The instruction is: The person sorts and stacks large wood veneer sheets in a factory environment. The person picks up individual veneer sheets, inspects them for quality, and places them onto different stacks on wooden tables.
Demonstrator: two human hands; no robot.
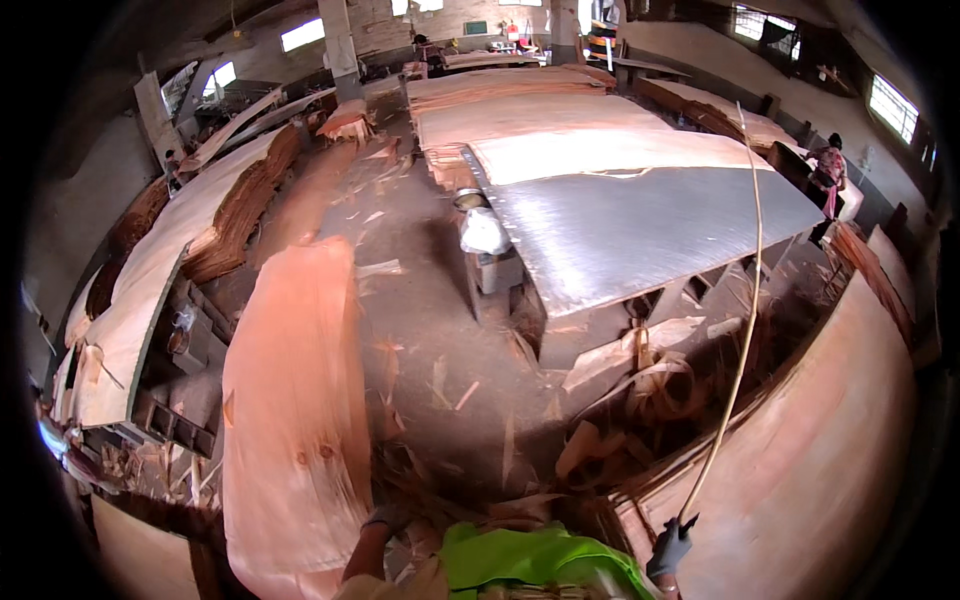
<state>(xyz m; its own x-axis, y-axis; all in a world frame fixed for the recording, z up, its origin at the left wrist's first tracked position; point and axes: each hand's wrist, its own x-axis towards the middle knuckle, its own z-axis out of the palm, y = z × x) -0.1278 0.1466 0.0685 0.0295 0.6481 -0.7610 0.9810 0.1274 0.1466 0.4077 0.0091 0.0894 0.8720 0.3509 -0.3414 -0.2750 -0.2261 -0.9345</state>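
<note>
Right hand (670, 548): fingers wrapped round low end of long stick (752, 300); we probably hold there to keep length free. Stick slants up across our view of metal worktop's (650, 230) right side. Left hand (388, 517) by reddish wood sheet's (295, 400) near right edge; fingers, we cannot tell. Pale sheets (620, 150) along worktop's far edge; scraps (655, 385) on floor (405, 310).

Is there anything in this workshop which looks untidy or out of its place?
Yes. Torn, curled wood strips lie tangled beside the metal-topped table, and loose scraps litter the floor. They look untidy because larger sheets lie stacked.
</note>
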